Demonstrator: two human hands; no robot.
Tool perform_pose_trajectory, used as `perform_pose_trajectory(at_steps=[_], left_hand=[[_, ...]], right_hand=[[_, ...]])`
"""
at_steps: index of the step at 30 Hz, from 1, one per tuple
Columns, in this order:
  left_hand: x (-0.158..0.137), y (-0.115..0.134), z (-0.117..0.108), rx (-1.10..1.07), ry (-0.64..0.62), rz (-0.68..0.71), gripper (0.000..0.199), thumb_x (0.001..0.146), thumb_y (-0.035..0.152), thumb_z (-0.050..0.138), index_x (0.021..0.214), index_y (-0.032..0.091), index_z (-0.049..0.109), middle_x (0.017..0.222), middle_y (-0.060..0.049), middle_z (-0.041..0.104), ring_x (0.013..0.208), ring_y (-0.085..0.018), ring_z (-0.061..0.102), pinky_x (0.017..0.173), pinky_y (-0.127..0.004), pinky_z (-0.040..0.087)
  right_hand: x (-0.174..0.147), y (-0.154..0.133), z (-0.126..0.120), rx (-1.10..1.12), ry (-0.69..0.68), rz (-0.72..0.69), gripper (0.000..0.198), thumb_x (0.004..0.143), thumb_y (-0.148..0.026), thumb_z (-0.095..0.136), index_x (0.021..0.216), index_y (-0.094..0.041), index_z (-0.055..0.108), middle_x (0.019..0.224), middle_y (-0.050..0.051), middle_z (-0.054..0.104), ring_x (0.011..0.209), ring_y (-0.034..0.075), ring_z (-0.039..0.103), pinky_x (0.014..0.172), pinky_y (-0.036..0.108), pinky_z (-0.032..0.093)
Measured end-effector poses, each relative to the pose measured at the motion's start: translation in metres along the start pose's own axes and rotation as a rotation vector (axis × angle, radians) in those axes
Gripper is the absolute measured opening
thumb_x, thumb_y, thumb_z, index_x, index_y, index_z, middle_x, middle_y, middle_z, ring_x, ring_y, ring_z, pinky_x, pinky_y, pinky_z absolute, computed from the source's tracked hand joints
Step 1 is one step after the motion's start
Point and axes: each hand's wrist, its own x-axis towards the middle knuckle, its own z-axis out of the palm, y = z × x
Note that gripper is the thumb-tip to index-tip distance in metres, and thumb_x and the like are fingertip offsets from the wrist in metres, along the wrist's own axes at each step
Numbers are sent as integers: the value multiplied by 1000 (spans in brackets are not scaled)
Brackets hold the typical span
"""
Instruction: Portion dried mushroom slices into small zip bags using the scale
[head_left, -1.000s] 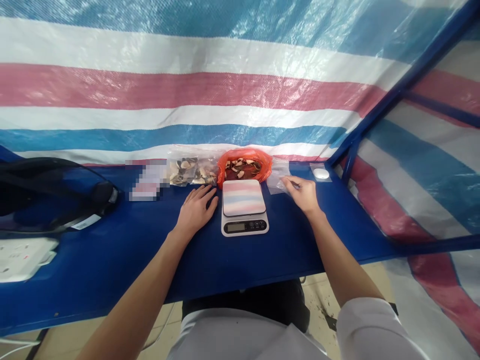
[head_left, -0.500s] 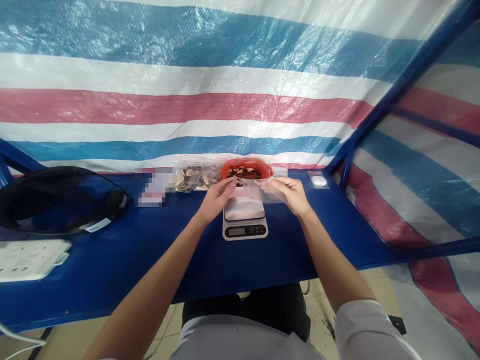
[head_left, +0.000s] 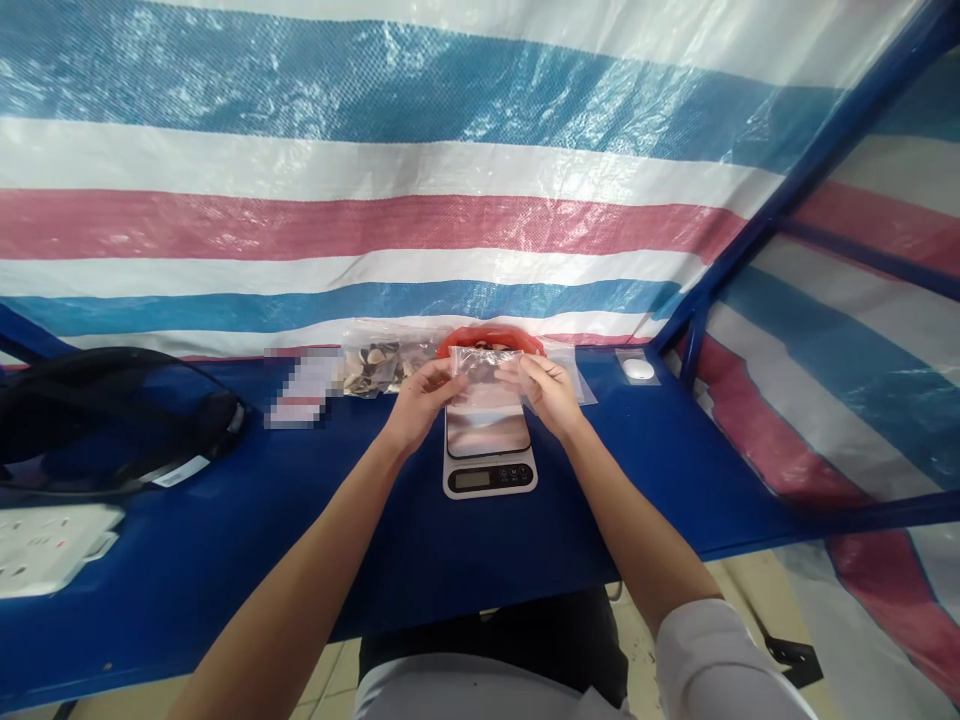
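Note:
A clear plastic bag [head_left: 486, 366] is stretched upright between my two hands, above the back of a digital kitchen scale [head_left: 489, 472]. My left hand [head_left: 426, 396] pinches the bag's left edge between thumb and fingers. On the opposite edge, my right hand [head_left: 547, 388] grips it the same way. Just behind the bag sits a red container [head_left: 491, 333] with dark-and-pale dried slices in it, partly hidden by the bag. Clear bags of similar slices [head_left: 379, 366] lie left of it. The scale's display shows no digits I can read.
More clear plastic bags [head_left: 574, 370] lie flat behind my right hand. A white round object [head_left: 638, 369] rests at the back right. On the left are a blurred-out sheet [head_left: 304, 388], a black headset-like item [head_left: 120, 420] and a white power strip [head_left: 56, 548]. Blue frame bars [head_left: 750, 240] edge the right.
My hands have come closer together, the right one moving left. The bag, lower and flatter before, now stands upright in front of the red container. The view has shifted slightly.

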Motion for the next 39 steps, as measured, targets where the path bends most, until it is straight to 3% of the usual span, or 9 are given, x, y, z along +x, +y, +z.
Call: perform_pose_trajectory(at_steps=[4, 8, 14, 22, 24, 29, 32, 35, 39], left_hand=[[8, 14, -16, 130, 7, 17, 46, 67, 46, 88, 101, 17, 75, 91, -6, 76, 73, -16, 65, 64, -26, 50], [17, 35, -36, 316, -78, 10, 47, 67, 48, 87, 101, 16, 77, 79, -4, 74, 60, -12, 57, 56, -25, 44], [30, 61, -48, 541, -227, -4, 44, 69, 54, 82, 96, 19, 79, 78, -3, 73, 58, -12, 55, 52, -24, 40], [47, 52, -53, 691, -335, 13, 41, 76, 53, 74, 100, 21, 80, 93, -6, 79, 76, -19, 67, 66, -27, 50], [50, 44, -54, 731, -293, 42, 41, 77, 53, 73, 101, 21, 80, 95, -6, 79, 80, -21, 68, 70, -28, 51], [49, 38, -48, 974, 42, 277, 38, 83, 53, 67, 96, 20, 79, 87, -6, 77, 68, -17, 61, 68, -28, 47], [43, 42, -36, 1047, 120, 397, 32, 88, 44, 60, 85, 18, 77, 78, -4, 74, 66, -15, 60, 69, -27, 45], [38, 41, -26, 1035, 79, 294, 42, 90, 46, 56, 63, 17, 70, 55, -1, 63, 53, -13, 53, 58, -26, 41], [40, 31, -25, 699, 7, -36, 48, 89, 54, 57, 63, 16, 70, 56, -4, 67, 51, -15, 60, 54, -26, 46]], right_hand=[[7, -9, -3, -7, -50, 66, 46, 76, -61, 77, 96, -20, 77, 96, 8, 81, 94, 27, 78, 88, 40, 63], [17, -21, 2, -146, -176, 61, 44, 82, -60, 73, 102, -22, 77, 102, 8, 81, 93, 21, 78, 75, 27, 61], [38, -24, 25, -332, -276, 71, 37, 82, -50, 75, 108, -24, 75, 103, 6, 79, 89, 19, 76, 69, 27, 63], [53, -12, 31, -488, -324, -47, 29, 80, -39, 77, 102, -21, 78, 88, 3, 78, 75, 16, 73, 62, 25, 63], [56, -7, 29, -492, -304, -45, 25, 79, -37, 76, 98, -20, 78, 85, 2, 77, 70, 14, 71, 60, 24, 62], [62, 6, 25, -513, -177, 26, 14, 80, -30, 73, 89, -20, 78, 75, 0, 74, 61, 11, 68, 57, 22, 62], [63, 8, 26, -528, -86, 64, 9, 80, -26, 71, 84, -20, 77, 70, -2, 71, 60, 11, 68, 60, 24, 64], [61, 6, 29, -509, -51, 74, 8, 80, -25, 70, 83, -20, 76, 68, -2, 71, 61, 11, 68, 63, 25, 65], [57, 3, 32, -477, -102, 37, 12, 78, -30, 74, 84, -20, 77, 77, 0, 75, 68, 13, 71, 66, 25, 65]])
